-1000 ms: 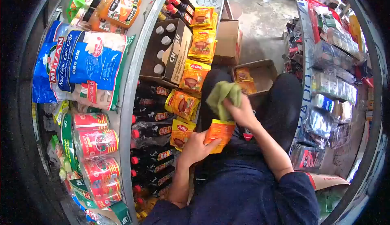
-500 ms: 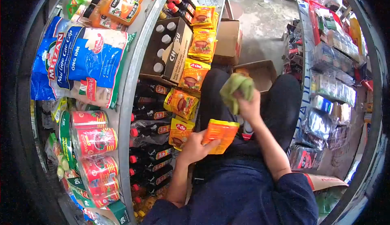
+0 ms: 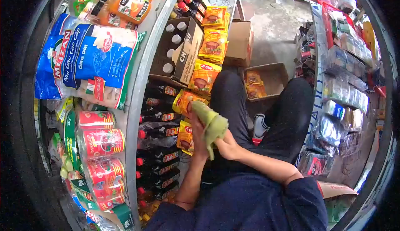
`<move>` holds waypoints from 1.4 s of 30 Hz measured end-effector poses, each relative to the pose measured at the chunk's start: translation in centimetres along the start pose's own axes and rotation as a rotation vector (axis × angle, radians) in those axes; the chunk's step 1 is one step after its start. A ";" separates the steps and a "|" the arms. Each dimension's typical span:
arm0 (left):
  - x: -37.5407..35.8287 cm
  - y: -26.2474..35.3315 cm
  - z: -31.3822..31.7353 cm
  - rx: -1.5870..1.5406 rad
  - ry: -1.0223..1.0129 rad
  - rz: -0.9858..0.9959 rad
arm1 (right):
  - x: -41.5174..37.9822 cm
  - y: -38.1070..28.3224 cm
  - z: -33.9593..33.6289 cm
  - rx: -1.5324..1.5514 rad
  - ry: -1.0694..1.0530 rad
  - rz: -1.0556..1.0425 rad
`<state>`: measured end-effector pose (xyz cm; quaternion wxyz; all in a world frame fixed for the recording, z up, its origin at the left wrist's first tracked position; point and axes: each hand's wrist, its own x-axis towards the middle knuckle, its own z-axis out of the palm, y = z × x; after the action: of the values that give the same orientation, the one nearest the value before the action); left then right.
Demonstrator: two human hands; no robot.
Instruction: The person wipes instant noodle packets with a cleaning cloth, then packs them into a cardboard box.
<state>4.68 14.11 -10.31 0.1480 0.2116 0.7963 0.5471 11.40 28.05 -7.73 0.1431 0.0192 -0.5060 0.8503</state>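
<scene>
My left hand (image 3: 197, 138) reaches up against the shelf's row of orange seasoning packets (image 3: 203, 77), its back toward me. Whether it holds a packet is hidden. My right hand (image 3: 228, 147) sits just right of it, gripping a green cloth (image 3: 212, 124) that drapes over the left hand's fingers. An orange packet (image 3: 183, 138) shows just left of the left hand, beside dark sauce bottles (image 3: 156, 133).
A metal shelf upright (image 3: 135, 89) divides red cans (image 3: 100, 141) and blue noodle bags (image 3: 79, 60) from the bottles. An open cardboard box (image 3: 277, 70) with more orange packets stands on the floor by my knees. Packaged goods line the right rack (image 3: 341, 89).
My left hand has carried the orange packet left and up to the shelf row. My right hand came down and left with the cloth, which now overlaps the left hand.
</scene>
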 end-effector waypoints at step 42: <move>-2.5 4.3 -6.4 -0.092 -0.006 -0.263 | -0.3 1.8 -0.3 -0.076 -0.184 0.183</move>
<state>4.60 9.10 -3.97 0.2304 0.0998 0.7908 0.5582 11.23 27.38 -9.49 0.0187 0.0456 -0.5486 0.8347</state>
